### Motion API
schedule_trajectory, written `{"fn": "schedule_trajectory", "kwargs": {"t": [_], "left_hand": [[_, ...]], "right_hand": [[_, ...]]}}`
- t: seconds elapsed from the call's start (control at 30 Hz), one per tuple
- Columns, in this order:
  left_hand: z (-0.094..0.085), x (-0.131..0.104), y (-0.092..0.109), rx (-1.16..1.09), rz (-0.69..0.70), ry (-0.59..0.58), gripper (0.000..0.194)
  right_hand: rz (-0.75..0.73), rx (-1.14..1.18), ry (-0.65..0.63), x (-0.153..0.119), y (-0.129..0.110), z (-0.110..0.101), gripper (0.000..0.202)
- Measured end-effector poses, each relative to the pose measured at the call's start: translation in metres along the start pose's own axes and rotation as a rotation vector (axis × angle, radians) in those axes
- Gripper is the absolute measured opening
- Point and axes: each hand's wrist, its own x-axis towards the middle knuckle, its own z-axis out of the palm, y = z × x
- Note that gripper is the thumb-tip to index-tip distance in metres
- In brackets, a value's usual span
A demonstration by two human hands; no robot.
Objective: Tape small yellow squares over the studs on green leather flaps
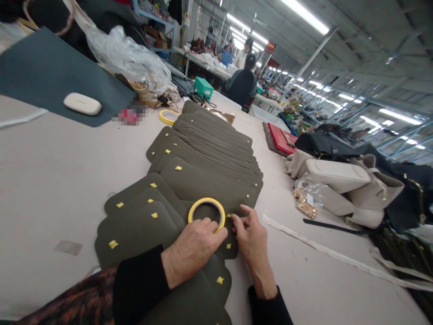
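My left hand (194, 246) grips a roll of yellow tape (207, 200), thumb and fingers closed on its near rim. The roll stands above overlapping olive-green panels (209, 178). My right hand (251, 234) is at the right edge of one panel, its fingers partly bent and apart. One of its digits touches a small yellow tape piece (229, 215) on that panel. Similar bits of tape dot the nearer panels in front of me. Farther back, the fanned-out panels show small metal studs (248, 196) near their corners.
Another yellow tape roll (168, 117) lies beyond the panels. At left is a white oval case (82, 104) on a dark sheet. Beige bags (338, 174) and a plastic packet of gold chain (307, 198) sit at right. A person (242, 83) sits farther back.
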Motion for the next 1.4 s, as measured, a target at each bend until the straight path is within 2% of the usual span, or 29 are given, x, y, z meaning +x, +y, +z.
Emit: {"fn": "schedule_trajectory", "kwargs": {"t": [0.1,0.17,0.23,0.3,0.43,0.57,0.73,0.87,0.97,1.1,1.2,1.3,1.4], "left_hand": [[-0.004,0.001,-0.001,-0.003,0.009,-0.013,0.010],[-0.006,0.001,-0.001,0.018,0.014,-0.016,0.010],[-0.007,0.002,-0.001,0.044,0.029,-0.021,0.009],[-0.007,0.001,-0.001,0.060,0.044,-0.028,0.010],[-0.004,0.001,-0.002,0.052,0.041,-0.030,0.015],[-0.006,0.001,-0.005,-0.010,0.075,-0.012,0.016],[-0.015,0.003,-0.010,-0.082,0.081,0.087,0.016],[-0.018,0.004,-0.011,-0.211,0.099,0.219,0.021],[-0.019,0.004,-0.010,-0.239,0.123,0.302,0.027],[-0.022,0.004,-0.007,-0.232,0.147,0.286,0.040],[-0.025,0.002,-0.004,-0.247,0.080,0.225,0.044],[-0.026,0.001,-0.003,-0.254,0.044,0.194,0.046],[-0.025,0.000,-0.002,-0.233,0.049,0.190,0.048]], "right_hand": [[-0.225,-0.026,0.024,-0.003,0.006,-0.008,0.013],[-0.393,-0.105,-0.045,-0.004,0.006,-0.010,0.016],[-0.446,-0.186,-0.112,-0.002,0.004,-0.007,0.019],[-0.395,-0.243,-0.130,0.001,0.000,-0.001,0.019],[-0.160,-0.251,-0.128,0.010,-0.009,0.009,0.013],[-0.006,-0.235,-0.173,0.012,-0.017,0.005,0.012],[-0.007,-0.247,-0.253,-0.009,-0.016,-0.009,0.017],[-0.032,-0.219,-0.175,-0.024,-0.011,-0.009,0.017],[-0.012,-0.315,-0.139,-0.025,-0.015,-0.004,0.017],[-0.007,-0.429,-0.123,-0.020,-0.023,-0.006,0.020],[-0.041,-0.166,-0.163,-0.020,-0.026,-0.018,0.021],[-0.078,0.192,-0.095,-0.027,-0.028,-0.032,0.021],[-0.134,0.254,-0.005,-0.037,-0.030,-0.039,0.020]]}}
